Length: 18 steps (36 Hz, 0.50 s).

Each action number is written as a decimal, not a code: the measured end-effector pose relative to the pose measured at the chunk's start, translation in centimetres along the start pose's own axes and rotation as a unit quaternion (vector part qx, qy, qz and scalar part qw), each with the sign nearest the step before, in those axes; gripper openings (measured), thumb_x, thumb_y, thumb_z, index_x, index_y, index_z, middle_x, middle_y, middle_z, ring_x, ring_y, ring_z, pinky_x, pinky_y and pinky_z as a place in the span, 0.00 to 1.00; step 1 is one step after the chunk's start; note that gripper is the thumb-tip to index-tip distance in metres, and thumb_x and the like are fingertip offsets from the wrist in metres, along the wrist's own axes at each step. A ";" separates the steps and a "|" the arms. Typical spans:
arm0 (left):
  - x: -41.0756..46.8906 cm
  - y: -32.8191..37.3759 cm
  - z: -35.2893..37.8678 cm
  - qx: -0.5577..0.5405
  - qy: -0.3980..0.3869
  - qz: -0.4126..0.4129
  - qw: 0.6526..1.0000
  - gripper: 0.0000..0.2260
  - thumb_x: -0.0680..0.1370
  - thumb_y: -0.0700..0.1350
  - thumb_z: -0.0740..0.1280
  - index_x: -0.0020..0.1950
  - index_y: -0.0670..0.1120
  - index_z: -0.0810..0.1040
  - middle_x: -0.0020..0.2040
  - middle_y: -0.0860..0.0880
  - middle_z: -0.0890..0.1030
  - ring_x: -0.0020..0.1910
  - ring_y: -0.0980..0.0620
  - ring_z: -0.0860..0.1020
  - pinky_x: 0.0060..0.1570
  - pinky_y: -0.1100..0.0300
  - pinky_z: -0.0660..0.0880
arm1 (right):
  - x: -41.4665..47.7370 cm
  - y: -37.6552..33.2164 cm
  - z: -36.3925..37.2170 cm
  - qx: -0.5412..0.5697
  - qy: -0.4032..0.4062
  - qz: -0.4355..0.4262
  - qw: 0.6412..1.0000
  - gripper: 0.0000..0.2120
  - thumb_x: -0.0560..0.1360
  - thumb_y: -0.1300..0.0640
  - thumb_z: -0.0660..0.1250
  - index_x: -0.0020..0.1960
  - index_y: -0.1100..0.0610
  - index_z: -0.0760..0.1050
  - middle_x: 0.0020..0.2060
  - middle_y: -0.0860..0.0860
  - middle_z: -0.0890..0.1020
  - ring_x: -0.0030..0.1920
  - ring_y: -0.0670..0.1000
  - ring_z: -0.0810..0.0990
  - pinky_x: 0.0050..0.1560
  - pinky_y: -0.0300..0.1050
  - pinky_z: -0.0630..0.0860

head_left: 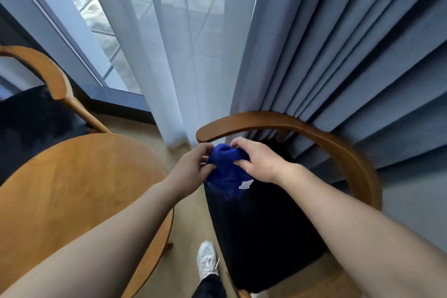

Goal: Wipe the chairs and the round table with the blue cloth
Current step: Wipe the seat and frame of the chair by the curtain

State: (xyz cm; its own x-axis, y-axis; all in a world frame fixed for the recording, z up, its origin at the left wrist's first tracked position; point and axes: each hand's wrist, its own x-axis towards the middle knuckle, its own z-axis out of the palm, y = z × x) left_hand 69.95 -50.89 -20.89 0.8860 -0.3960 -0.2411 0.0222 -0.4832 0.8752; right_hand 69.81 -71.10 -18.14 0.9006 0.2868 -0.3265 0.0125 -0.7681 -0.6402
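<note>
Head view, looking down: a crumpled blue cloth (226, 172) hangs in mid-air just below the picture's centre, bunched between both hands and touching no furniture. The left hand (191, 167), at nine o'clock of the cloth, pinches its edge with curled fingers. The right hand (256, 162), at three o'clock, curls fingers and thumb over its top. Held this way, the cloth is probably being gathered into a pad before wiping. Directly beneath and running toward five o'clock is the near chair (314, 133), its curved wooden back rail arching just beyond the hands at twelve o'clock and its dark seat below, likely the next surface to wipe. The round table (72, 189), pale wood, fills eight o'clock. A second chair (48, 72) stands beyond it at ten o'clock. A sheer curtain (181, 55) hangs at twelve o'clock before a window, a heavy curtain (350, 55) at two. A pale shoe (206, 261) shows at six o'clock.
</note>
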 end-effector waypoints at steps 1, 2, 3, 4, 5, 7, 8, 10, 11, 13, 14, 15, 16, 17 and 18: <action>0.7 -0.5 0.0 -0.002 0.010 -0.006 1.000 0.13 0.78 0.40 0.65 0.58 0.56 0.71 0.53 0.55 0.78 0.53 0.56 0.77 0.48 0.64 0.78 | 1.1 0.3 0.1 -0.002 -0.005 -0.002 1.000 0.11 0.77 0.58 0.64 0.59 0.49 0.71 0.49 0.46 0.78 0.48 0.49 0.77 0.50 0.43 0.73; 1.4 -1.0 0.0 -0.004 0.018 -0.012 1.000 0.13 0.78 0.40 0.65 0.58 0.55 0.71 0.53 0.55 0.78 0.53 0.56 0.77 0.46 0.66 0.78 | 2.3 0.8 0.2 -0.003 -0.010 -0.005 1.000 0.11 0.77 0.58 0.65 0.59 0.49 0.71 0.49 0.46 0.78 0.48 0.49 0.77 0.52 0.44 0.74; 2.1 -1.5 0.0 -0.004 0.025 -0.020 0.999 0.13 0.78 0.40 0.65 0.59 0.54 0.71 0.54 0.55 0.77 0.53 0.56 0.77 0.44 0.68 0.77 | 3.4 1.3 0.3 -0.003 -0.014 -0.009 1.000 0.12 0.77 0.58 0.65 0.59 0.49 0.71 0.50 0.47 0.78 0.48 0.50 0.77 0.52 0.45 0.75; 2.7 -2.0 0.1 -0.007 0.033 -0.029 0.999 0.13 0.78 0.40 0.64 0.59 0.54 0.71 0.54 0.54 0.77 0.53 0.56 0.76 0.44 0.69 0.76 | 4.5 1.7 0.5 -0.003 -0.019 -0.013 1.000 0.12 0.77 0.58 0.65 0.59 0.49 0.71 0.50 0.48 0.79 0.49 0.50 0.77 0.53 0.45 0.75; 3.4 -2.5 0.2 -0.008 0.043 -0.037 0.998 0.13 0.78 0.40 0.64 0.60 0.53 0.71 0.55 0.54 0.77 0.53 0.56 0.76 0.45 0.68 0.76 | 5.6 2.2 0.7 -0.003 -0.025 -0.017 1.000 0.13 0.77 0.59 0.65 0.60 0.49 0.71 0.50 0.48 0.79 0.49 0.50 0.77 0.53 0.45 0.75; 4.7 -3.5 0.4 -0.005 0.068 -0.056 0.996 0.14 0.78 0.39 0.64 0.62 0.51 0.71 0.55 0.53 0.76 0.53 0.55 0.76 0.49 0.64 0.76 | 7.8 3.3 1.0 -0.004 -0.031 -0.027 0.999 0.14 0.77 0.60 0.64 0.61 0.50 0.72 0.52 0.48 0.77 0.51 0.50 0.76 0.55 0.44 0.73; 5.4 -4.0 0.6 -0.004 0.081 -0.065 0.995 0.15 0.78 0.39 0.64 0.63 0.50 0.71 0.55 0.53 0.76 0.53 0.54 0.76 0.49 0.62 0.76 | 8.9 3.8 1.1 -0.007 -0.034 -0.032 0.999 0.15 0.77 0.61 0.64 0.62 0.50 0.72 0.52 0.47 0.75 0.52 0.50 0.75 0.57 0.44 0.71; 6.8 -4.8 0.8 -0.007 0.108 -0.077 0.991 0.15 0.78 0.38 0.64 0.64 0.48 0.71 0.54 0.52 0.76 0.51 0.54 0.76 0.48 0.64 0.75 | 11.1 4.5 1.3 -0.017 -0.038 -0.044 0.998 0.16 0.77 0.61 0.65 0.64 0.52 0.73 0.54 0.46 0.72 0.55 0.50 0.73 0.61 0.43 0.69; 7.5 -5.3 0.9 -0.010 0.120 -0.081 0.989 0.16 0.78 0.38 0.64 0.64 0.47 0.71 0.54 0.51 0.76 0.51 0.53 0.77 0.47 0.65 0.75 | 12.2 4.9 1.4 -0.022 -0.039 -0.051 0.998 0.17 0.77 0.61 0.64 0.65 0.52 0.73 0.54 0.47 0.72 0.56 0.50 0.73 0.62 0.43 0.68; 9.1 -6.1 1.0 -0.024 0.142 -0.095 0.985 0.16 0.78 0.38 0.64 0.65 0.46 0.71 0.55 0.50 0.77 0.51 0.52 0.77 0.46 0.65 0.76 | 14.4 5.4 1.5 -0.035 -0.039 -0.062 0.997 0.18 0.77 0.61 0.64 0.65 0.52 0.73 0.57 0.49 0.75 0.57 0.51 0.74 0.63 0.44 0.69; 9.9 -6.4 1.1 -0.030 0.152 -0.100 0.983 0.16 0.78 0.38 0.63 0.66 0.46 0.71 0.55 0.49 0.77 0.52 0.51 0.77 0.47 0.63 0.77 | 15.4 5.7 1.5 -0.044 -0.039 -0.065 0.996 0.18 0.76 0.61 0.64 0.65 0.52 0.73 0.58 0.51 0.76 0.58 0.52 0.74 0.62 0.45 0.69; 10.7 -6.8 1.1 -0.032 0.158 -0.104 0.981 0.16 0.78 0.38 0.63 0.66 0.46 0.70 0.55 0.49 0.77 0.52 0.51 0.78 0.49 0.60 0.78 | 16.4 6.0 1.4 -0.052 -0.041 -0.063 0.996 0.18 0.76 0.61 0.63 0.66 0.51 0.72 0.59 0.52 0.76 0.58 0.53 0.75 0.62 0.46 0.70; 11.5 -7.2 1.1 -0.029 0.164 -0.107 0.980 0.16 0.78 0.39 0.63 0.66 0.46 0.70 0.55 0.49 0.77 0.52 0.50 0.78 0.50 0.57 0.78 | 17.3 6.1 1.2 -0.059 -0.040 -0.061 0.996 0.19 0.76 0.60 0.63 0.67 0.51 0.71 0.60 0.52 0.76 0.58 0.53 0.75 0.62 0.47 0.71; 12.4 -7.5 1.0 -0.020 0.170 -0.108 0.979 0.16 0.78 0.39 0.63 0.66 0.47 0.70 0.55 0.49 0.78 0.52 0.50 0.78 0.51 0.55 0.78 | 18.2 6.3 1.1 -0.061 -0.035 -0.060 0.996 0.19 0.77 0.59 0.63 0.67 0.51 0.71 0.61 0.52 0.76 0.59 0.54 0.75 0.62 0.48 0.72; 13.1 -7.9 1.0 -0.009 0.178 -0.109 0.978 0.16 0.78 0.40 0.63 0.66 0.47 0.70 0.55 0.49 0.78 0.52 0.50 0.78 0.52 0.53 0.78 | 19.0 6.4 1.0 -0.060 -0.029 -0.058 0.996 0.20 0.77 0.59 0.63 0.68 0.51 0.70 0.62 0.52 0.76 0.59 0.54 0.75 0.62 0.48 0.72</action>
State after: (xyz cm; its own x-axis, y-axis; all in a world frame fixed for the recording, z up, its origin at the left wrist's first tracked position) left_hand 80.98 -53.02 -31.38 0.9644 0.0120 -0.2640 0.2330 -0.5106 0.8276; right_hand 86.57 -70.01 -29.17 0.8634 0.4075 -0.2974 0.1696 -0.7897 -0.5896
